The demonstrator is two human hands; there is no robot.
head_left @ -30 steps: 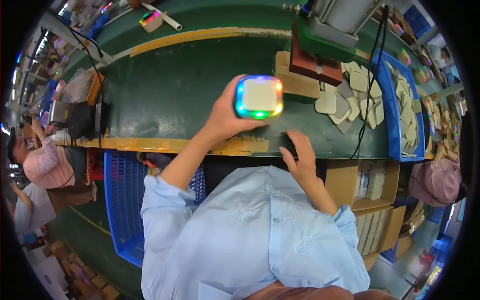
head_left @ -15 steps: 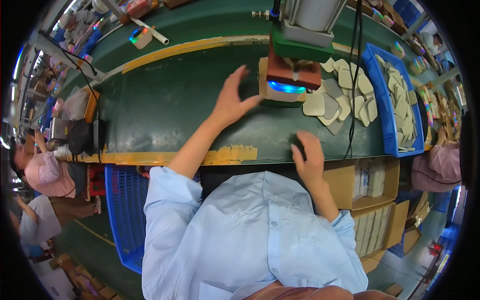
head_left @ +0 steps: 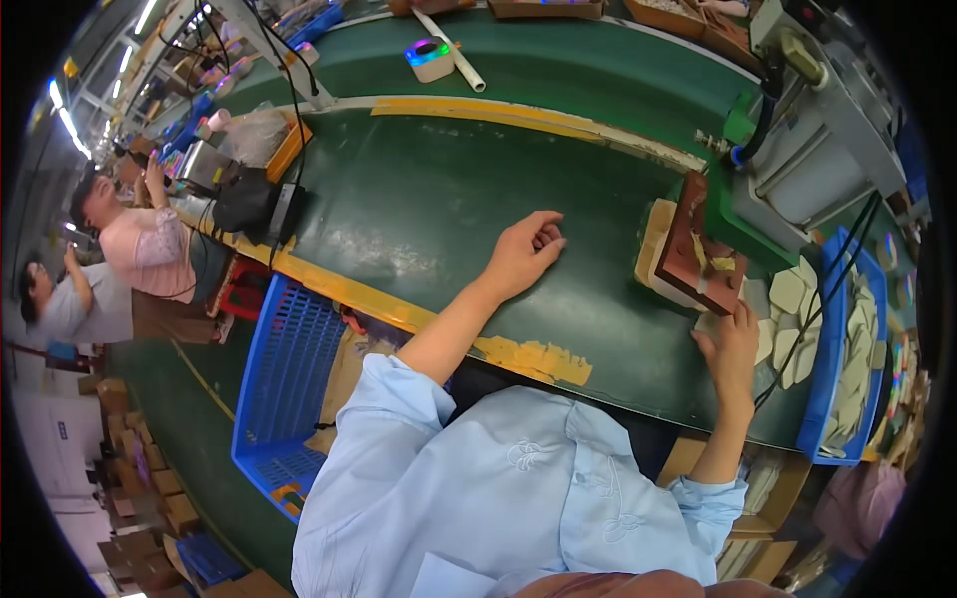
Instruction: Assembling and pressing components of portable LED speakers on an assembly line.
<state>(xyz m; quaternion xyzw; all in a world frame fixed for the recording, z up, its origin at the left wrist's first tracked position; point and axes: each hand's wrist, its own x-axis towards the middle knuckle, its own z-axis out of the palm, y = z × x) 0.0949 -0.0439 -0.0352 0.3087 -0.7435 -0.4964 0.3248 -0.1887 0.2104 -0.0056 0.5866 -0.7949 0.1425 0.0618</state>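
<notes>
Over the green bench my left hand (head_left: 520, 257) is held with its fingers curled in, and nothing shows in it. My right hand (head_left: 730, 354) is by the near corner of the press, thumb and fingers apart; whether its fingertips touch anything I cannot tell. The press has a reddish-brown block (head_left: 696, 249) under a green plate (head_left: 733, 224). Beneath the block sits a cream, rounded box-shaped item (head_left: 653, 244), partly covered. Flat cream and grey rounded-square pads (head_left: 791, 291) lie loose beside the press, some hidden by my right hand.
A blue tray (head_left: 825, 384) of similar pads stands at the right, with black cables hanging before it. A lit cream device (head_left: 429, 62) and a white tube (head_left: 454, 55) lie on the far belt. A blue crate (head_left: 289, 374) is at lower left. Other people are at left.
My view has turned right. My left hand has drawn back from beside the press and curled its fingers. My right hand has moved up to the press corner. The blue glow under the block no longer shows.
</notes>
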